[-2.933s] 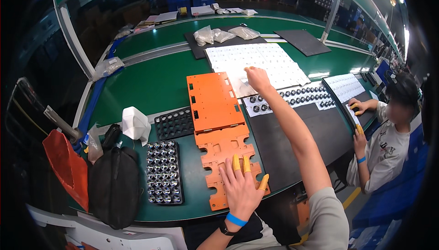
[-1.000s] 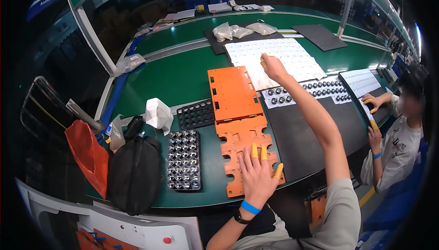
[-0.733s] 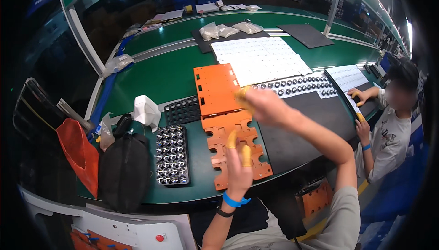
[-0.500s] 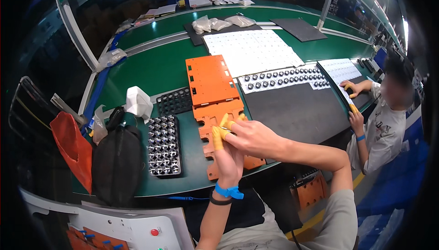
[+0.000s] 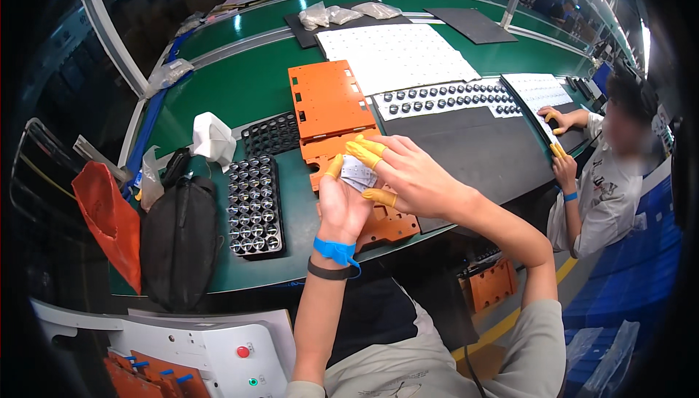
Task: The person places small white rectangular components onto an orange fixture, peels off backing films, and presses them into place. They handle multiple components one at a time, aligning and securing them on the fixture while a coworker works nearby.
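Note:
A few small white plates with dark dots (image 5: pixel 357 173), fanned in a loose stack, rest on the fingers of my left hand (image 5: pixel 344 207), palm up, its yellow-covered thumb at their left edge. My right hand (image 5: pixel 415 178) comes over from the right; its yellow finger covers pinch the plates between the far and near edges. Beneath both hands lies an orange fixture (image 5: pixel 331 99) with slots and a hinged raised panel. My forearms partly hide its near half. A blue wrist strap (image 5: pixel 335 251) circles my left wrist.
Left stand a black tray of round metallic-black parts (image 5: pixel 255 209), an empty black tray (image 5: pixel 271 136), a white container (image 5: pixel 212 138) and a black bag (image 5: pixel 178 241). White sheets (image 5: pixel 393 56), a strip of black round parts (image 5: pixel 448 99) and a dark mat (image 5: pixel 466 158) lie right. A co-worker (image 5: pixel 608 187) sits beyond.
My hands have parted somewhat, my left palm turning upward, and the white plates now show between them. The whole view has shifted, with the bench sitting higher in it.

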Available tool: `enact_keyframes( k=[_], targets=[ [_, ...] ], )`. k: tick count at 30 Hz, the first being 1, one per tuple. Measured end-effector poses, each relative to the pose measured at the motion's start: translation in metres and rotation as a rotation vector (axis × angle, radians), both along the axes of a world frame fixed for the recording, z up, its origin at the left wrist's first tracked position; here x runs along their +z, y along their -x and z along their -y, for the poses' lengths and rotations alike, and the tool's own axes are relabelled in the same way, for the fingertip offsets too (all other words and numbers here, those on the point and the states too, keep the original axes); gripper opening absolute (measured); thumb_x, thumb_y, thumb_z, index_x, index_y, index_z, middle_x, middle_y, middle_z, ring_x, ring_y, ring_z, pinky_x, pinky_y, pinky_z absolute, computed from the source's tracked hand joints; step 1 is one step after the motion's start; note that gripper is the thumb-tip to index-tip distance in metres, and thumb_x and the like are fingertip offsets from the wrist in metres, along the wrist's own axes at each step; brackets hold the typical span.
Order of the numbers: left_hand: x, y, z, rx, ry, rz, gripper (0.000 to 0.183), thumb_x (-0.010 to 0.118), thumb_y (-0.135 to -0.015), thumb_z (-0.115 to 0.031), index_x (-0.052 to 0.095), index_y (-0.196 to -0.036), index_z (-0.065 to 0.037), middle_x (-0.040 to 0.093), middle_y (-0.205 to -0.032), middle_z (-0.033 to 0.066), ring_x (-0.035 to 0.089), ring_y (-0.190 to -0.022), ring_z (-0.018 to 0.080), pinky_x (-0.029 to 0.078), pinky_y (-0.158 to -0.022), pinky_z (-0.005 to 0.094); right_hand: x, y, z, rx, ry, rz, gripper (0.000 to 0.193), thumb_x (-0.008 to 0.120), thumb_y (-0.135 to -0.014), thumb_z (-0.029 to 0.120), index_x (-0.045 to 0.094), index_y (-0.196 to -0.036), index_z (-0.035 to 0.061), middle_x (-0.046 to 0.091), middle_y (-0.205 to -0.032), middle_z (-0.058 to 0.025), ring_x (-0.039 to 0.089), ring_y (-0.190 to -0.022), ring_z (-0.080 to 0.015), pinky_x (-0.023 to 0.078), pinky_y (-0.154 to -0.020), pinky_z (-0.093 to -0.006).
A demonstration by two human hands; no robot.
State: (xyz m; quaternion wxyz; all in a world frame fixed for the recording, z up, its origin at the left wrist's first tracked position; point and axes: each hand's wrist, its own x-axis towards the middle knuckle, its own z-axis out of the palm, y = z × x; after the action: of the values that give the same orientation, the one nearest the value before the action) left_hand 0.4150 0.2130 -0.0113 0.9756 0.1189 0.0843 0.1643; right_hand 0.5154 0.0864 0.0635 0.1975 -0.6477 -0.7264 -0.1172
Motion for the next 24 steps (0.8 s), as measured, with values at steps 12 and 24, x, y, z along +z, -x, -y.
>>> enact_keyframes(
  k=[12,24],
  targets=[
    [0.016,0.004,-0.001,-0.198,-0.199,-0.061,0.051,0.029,-0.107,-0.046,0.054,-0.130,-0.008,0.064,-0.117,0.0103,0.062,-0.104,0.0257,0.053,-0.090,0.0445,-0.016,-0.014,0.001,0.018,0.111,-0.297,0.073,0.080,-0.075,0.013,0.048,-0.139,-0.0014,0.057,-0.129,-0.0217,0.051,-0.126,-0.0374,0.045,-0.103,-0.0453],
    [0.020,0.010,-0.020,-0.383,-0.110,0.060,0.049,0.036,-0.108,-0.039,0.046,-0.136,0.000,0.057,-0.126,0.0169,0.060,-0.112,0.0290,0.051,-0.099,0.0458,-0.040,-0.033,-0.012,0.025,0.208,-0.985,0.059,0.085,-0.079,0.017,0.054,-0.125,0.0010,0.058,-0.114,-0.0112,0.062,-0.108,-0.0232,0.052,-0.091,-0.0360]
  ],
)
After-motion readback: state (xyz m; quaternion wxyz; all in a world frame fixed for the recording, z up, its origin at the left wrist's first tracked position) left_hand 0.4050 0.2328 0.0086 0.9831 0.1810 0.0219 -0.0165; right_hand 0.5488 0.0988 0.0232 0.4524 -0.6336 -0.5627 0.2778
